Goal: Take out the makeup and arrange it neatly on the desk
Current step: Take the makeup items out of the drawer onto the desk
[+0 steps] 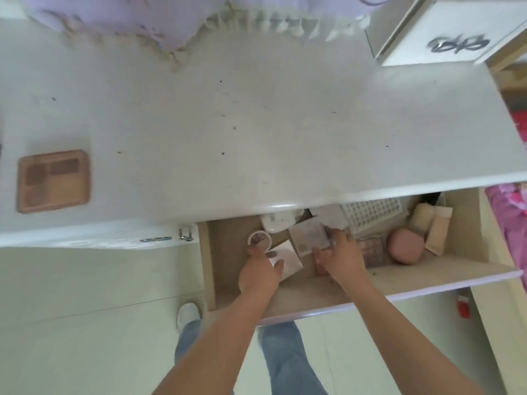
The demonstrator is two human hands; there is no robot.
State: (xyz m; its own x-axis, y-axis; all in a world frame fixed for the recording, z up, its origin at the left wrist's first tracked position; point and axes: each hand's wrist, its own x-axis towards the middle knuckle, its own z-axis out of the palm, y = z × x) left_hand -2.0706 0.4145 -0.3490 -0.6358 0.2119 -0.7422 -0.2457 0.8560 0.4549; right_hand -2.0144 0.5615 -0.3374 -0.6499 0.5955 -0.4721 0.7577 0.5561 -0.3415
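The desk drawer (427, 276) is pulled out below the white desk top (228, 124). Both my hands are inside it. My left hand (261, 270) grips a pale pink square compact (289, 259), thumb on its top. My right hand (340, 256) lies on a square beige palette (306, 233), fingers curled at its right edge. A small round white-rimmed jar (259, 239) sits just beyond my left hand. To the right lie a pink eyeshadow palette (373, 249), a round pink case (405, 246) and two beige tubes (430, 226). A brown palette (52, 181) lies on the desk at the left.
A white case (278, 220) and a white grid-patterned tray (370, 213) sit at the drawer's back under the desk edge. A white cabinet (445, 27) stands at the back right, pale purple fabric (114, 15) at the back left. My legs and a white shoe (186, 313) show below.
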